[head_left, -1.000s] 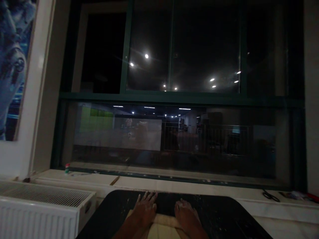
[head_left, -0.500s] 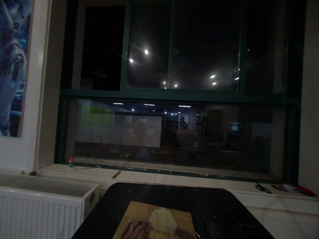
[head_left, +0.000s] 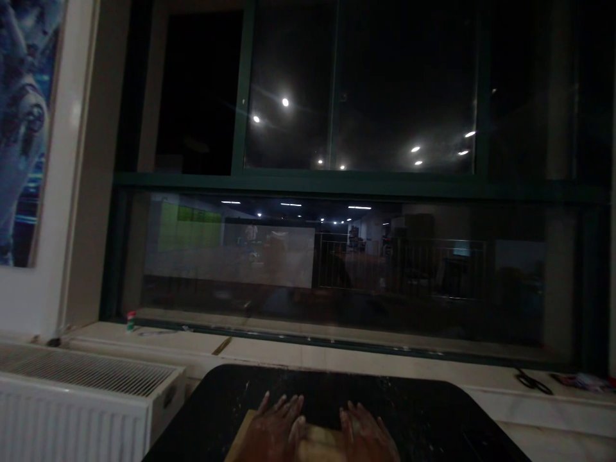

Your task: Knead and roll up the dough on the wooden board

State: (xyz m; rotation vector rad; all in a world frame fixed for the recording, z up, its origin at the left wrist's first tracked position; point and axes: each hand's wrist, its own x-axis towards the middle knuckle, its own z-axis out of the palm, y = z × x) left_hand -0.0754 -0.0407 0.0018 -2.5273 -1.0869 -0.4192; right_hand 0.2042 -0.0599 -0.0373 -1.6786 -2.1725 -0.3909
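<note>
My left hand (head_left: pixel 274 427) and my right hand (head_left: pixel 366 431) reach forward at the bottom of the view, palms down over a wooden board (head_left: pixel 240 436). The fingers of both hands are stretched out and apart, with tips past the board's far edge. Between the hands shows a tan strip (head_left: pixel 320 437); whether it is bare board or something lying on it, I cannot tell. Beneath the palms everything is hidden, and the pale, flat dough-like sheet from the earlier frame is out of sight. Under the board is a black table (head_left: pixel 418 417) with whitish specks.
Behind the table runs a white windowsill (head_left: pixel 283 353) below a dark window. On it stand a small red-and-green tube (head_left: pixel 130 321) at left and black-handled scissors (head_left: pixel 533 382) at right. A white radiator (head_left: pixel 77 404) is to the left.
Both hands have moved forward from the bottom edge over the board, now covering where the pale sheet lay. The camera view has shifted slightly.
</note>
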